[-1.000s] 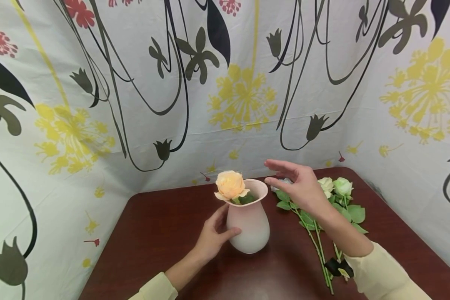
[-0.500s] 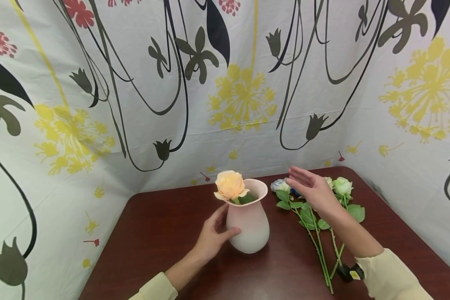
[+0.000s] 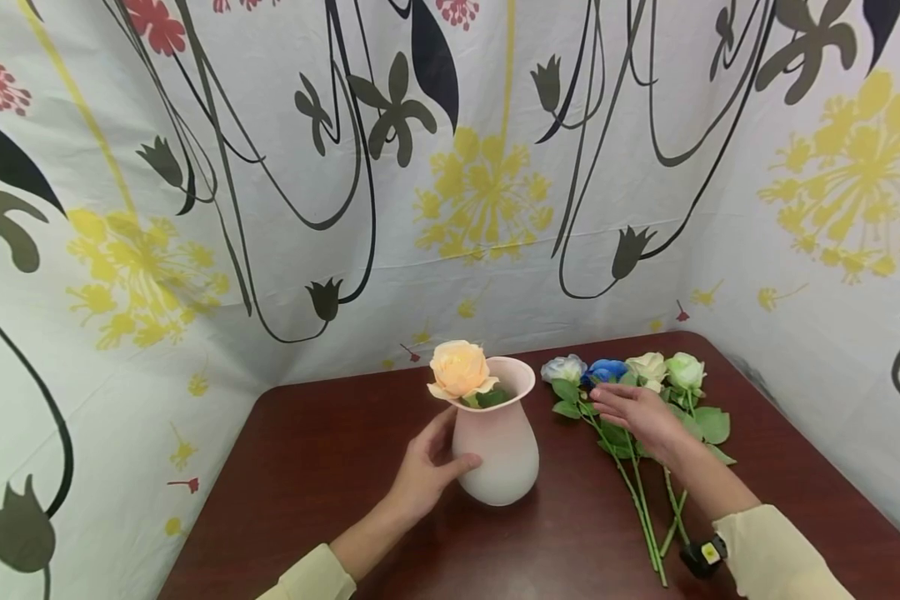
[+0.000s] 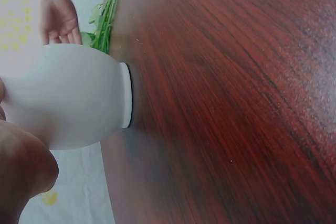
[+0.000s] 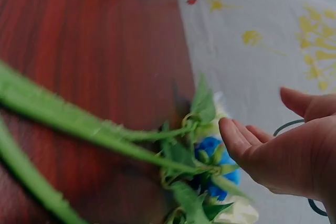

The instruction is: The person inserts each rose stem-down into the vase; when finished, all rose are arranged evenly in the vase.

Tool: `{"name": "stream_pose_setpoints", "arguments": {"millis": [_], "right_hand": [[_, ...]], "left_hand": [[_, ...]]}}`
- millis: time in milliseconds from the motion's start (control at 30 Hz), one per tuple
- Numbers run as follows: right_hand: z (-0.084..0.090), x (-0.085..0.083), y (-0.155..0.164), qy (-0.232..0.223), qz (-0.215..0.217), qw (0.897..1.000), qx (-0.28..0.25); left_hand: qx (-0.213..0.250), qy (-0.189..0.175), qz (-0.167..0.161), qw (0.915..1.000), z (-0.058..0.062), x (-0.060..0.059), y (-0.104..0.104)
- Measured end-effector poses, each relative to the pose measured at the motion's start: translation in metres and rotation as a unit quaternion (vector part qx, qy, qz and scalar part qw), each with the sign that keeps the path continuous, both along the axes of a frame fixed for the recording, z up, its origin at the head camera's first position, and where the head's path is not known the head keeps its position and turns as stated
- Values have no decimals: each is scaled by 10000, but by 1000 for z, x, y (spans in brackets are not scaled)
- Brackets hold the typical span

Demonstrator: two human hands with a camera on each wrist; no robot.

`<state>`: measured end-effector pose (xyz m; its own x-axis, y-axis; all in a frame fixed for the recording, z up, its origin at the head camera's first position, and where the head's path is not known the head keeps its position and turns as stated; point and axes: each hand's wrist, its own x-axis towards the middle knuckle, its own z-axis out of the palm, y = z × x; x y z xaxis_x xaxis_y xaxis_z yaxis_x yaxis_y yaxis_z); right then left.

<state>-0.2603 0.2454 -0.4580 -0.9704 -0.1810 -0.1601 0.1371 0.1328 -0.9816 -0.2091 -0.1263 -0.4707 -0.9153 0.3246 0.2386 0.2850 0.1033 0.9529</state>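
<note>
A white cloth printed with dark tulips and yellow flower heads [image 3: 487, 196] hangs behind and around a dark red wood-grained table [image 3: 330, 475]. Near the table's middle stands a white vase with a flared, pinkish rim [image 3: 497, 458], upright on its base. The left hand [image 3: 426, 473] grips its left side, thumb across the front and fingers curled behind. The right hand [image 3: 645, 421] hovers palm inward over the cut flowers, its fingers straight and close together, the thumb apart in the right wrist view; the fingertips seem just beside the blue rose, though contact is hard to judge.

One peach rose [image 3: 460, 369] sits in the vase, its head leaning over the rim's left. Right of the vase, four roses lie with heads toward the far edge: bluish-white [image 3: 564, 368], blue [image 3: 607, 370], cream [image 3: 647, 366] and greenish-white [image 3: 685, 370]. Their green leaves [image 3: 712, 425] spread beneath, and thin stems [image 3: 641, 512] run toward the near side, some crossing. A small black device [image 3: 699, 558] shows at the right cuff.
</note>
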Motion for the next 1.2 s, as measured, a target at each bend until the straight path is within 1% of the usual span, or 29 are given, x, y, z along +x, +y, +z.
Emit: {"name": "stream_pose_setpoints", "arguments": {"millis": [133, 267, 433, 733, 800, 967, 1000, 1067, 1100, 1133, 1200], "right_hand": [[-11, -1, -1, 134, -45, 9986, 516], [-18, -2, -1, 203, -146, 9963, 817], [-23, -3, 0, 220, -264, 9926, 1161], [-26, -9, -4, 372, -206, 9839, 1736], [-27, -11, -6, 460, -278, 9798, 1927], [-33, -21, -10, 553, -434, 9622, 2629], [-34, -23, -11, 538, -436, 9605, 2697], [-36, -24, -12, 489, -466, 9605, 2699], [-37, -24, -12, 446, -475, 9625, 2633], [-37, -23, -12, 400, -472, 9648, 2556], [-35, -21, -12, 279, -401, 9732, 2247]], "left_hand": [[29, 2, -11, 10000, 0, 0, 0], [73, -10, -31, 10000, 0, 0, 1], [71, -1, -40, 10000, 0, 0, 1], [46, 47, -51, 10000, 1, 0, 0], [51, 49, -41, 10000, 1, 0, 0], [62, 89, -20, 9999, 1, -1, -1], [63, 121, -37, 9999, 1, -1, -2], [48, 143, -57, 9999, 0, -1, -2], [44, 158, -74, 9998, -1, -2, -2], [42, 175, -91, 9998, -1, -2, -2], [52, 183, -113, 9998, -1, -2, -1]]}}
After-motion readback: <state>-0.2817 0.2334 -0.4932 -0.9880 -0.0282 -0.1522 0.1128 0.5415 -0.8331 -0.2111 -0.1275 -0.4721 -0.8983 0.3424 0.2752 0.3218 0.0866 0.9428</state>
